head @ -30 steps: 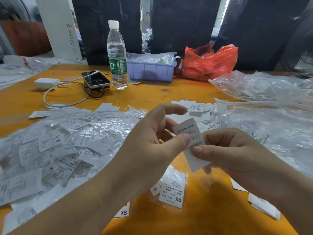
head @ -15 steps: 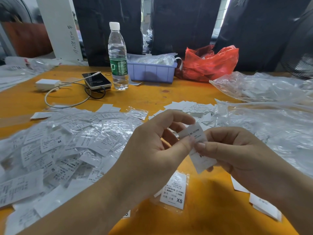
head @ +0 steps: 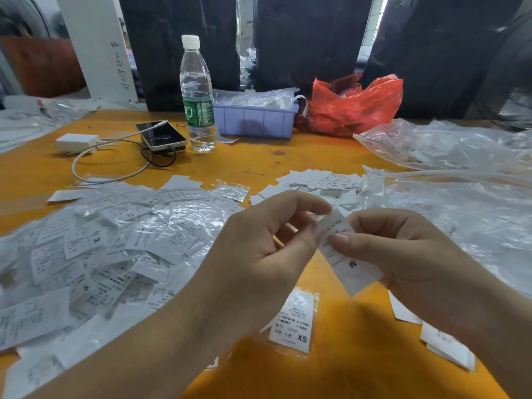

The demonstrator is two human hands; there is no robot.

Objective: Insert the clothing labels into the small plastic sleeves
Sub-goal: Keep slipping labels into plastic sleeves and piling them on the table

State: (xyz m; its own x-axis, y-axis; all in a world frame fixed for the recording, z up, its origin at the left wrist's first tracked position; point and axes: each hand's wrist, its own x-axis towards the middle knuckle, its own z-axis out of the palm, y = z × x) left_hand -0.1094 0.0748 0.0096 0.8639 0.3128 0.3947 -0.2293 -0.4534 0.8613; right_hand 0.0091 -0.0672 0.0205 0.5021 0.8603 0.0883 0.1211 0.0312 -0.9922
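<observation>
While both hands pinch it above the table (head: 331,378), the label (head: 349,259) now hangs lower than a second ago, its "M" end slid down past the right thumb and its upper edge tilted toward the left fingertips. The left hand (head: 259,249) nips that upper edge between thumb and forefinger; the right hand (head: 403,249) grips the middle, thumb on top. Whether a sleeve surrounds the label, I cannot tell. Just below the hands lies a sleeved label (head: 295,321) marked "XS", as before. Left of it spreads a pile (head: 86,254) of sleeved labels; loose labels (head: 316,182) lie beyond the hands, clear bags (head: 460,197) to the right. Farther back stand a bottle (head: 197,96), a phone (head: 161,136) with a charger (head: 76,142), a blue bin (head: 256,118) and a red bag (head: 354,105).
</observation>
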